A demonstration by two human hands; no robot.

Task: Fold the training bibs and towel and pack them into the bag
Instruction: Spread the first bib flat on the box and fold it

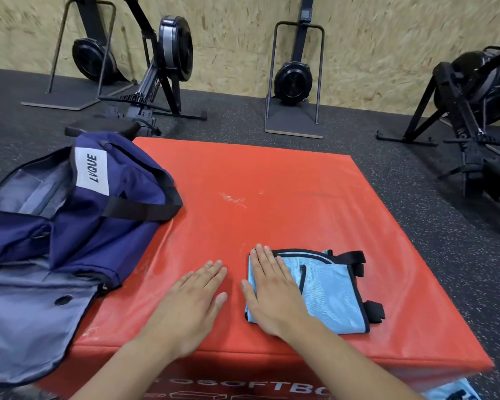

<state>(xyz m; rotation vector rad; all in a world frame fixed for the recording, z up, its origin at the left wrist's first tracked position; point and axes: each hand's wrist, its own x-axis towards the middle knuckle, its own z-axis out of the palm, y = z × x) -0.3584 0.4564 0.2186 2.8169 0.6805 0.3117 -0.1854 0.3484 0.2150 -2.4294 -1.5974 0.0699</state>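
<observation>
**Folded bib under my right hand, bag open to the left**

Far left, the navy bag lies slumped on the red foam box, its mouth gaping toward me and its grey lining spilled over the near edge. A white patch on its side reads "LVQUE".

My left hand rests flat on the bare red top, fingers straight and close together, holding nothing. It is the hand nearer the bag.

Just right of it, my right hand presses flat, fingers together, on the left part of the folded light-blue bib. The bib's long axis runs away from me, black straps sticking out right. I judge it must travel left, past my left hand, to reach the bag.

On the box's front face I read part of "SOFTBO", upside down. Another scrap of light-blue cloth shows low at right.
</observation>
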